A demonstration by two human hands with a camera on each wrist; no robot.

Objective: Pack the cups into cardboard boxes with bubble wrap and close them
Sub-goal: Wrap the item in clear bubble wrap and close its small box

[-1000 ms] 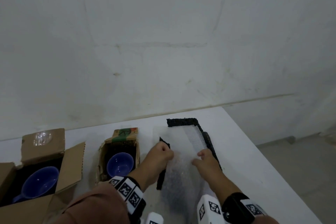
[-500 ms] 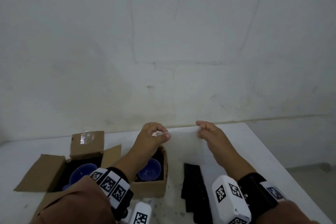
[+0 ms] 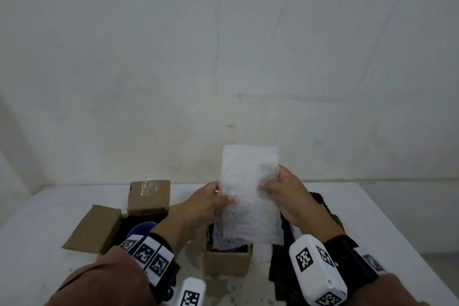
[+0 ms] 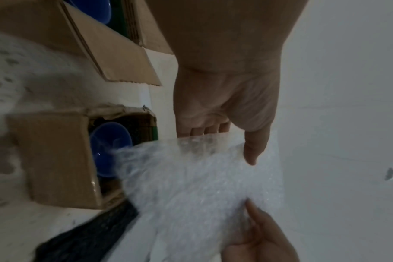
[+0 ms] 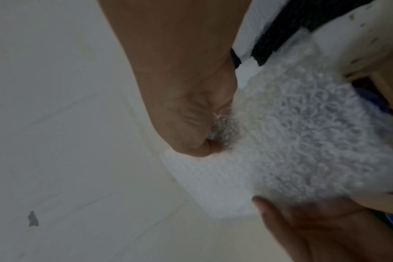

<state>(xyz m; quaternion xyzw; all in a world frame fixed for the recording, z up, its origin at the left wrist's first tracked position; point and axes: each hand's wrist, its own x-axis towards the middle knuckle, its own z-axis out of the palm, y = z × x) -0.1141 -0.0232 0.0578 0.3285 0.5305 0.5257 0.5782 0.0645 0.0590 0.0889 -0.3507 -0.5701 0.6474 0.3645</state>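
Observation:
Both hands hold a clear bubble wrap sheet (image 3: 249,196) upright by its side edges. My left hand (image 3: 223,197) pinches the left edge, thumb in front and fingers behind (image 4: 202,132). My right hand (image 3: 269,185) pinches the right edge (image 5: 202,141). The sheet's lower end hangs over a small open cardboard box (image 3: 227,262), which holds a blue cup (image 4: 110,148). A larger open cardboard box (image 3: 99,226) to the left holds another blue cup (image 3: 141,228).
Black foam sheets (image 3: 283,276) lie on the white table (image 3: 37,243) right of the small box. A flap with clear tape (image 3: 149,194) stands up at the back of the larger box. The wall is close behind; the table's right edge drops off.
The hands lifted the bubble wrap off the black foam and carried it left over the small box. The grip moved from the top corners to the side edges.

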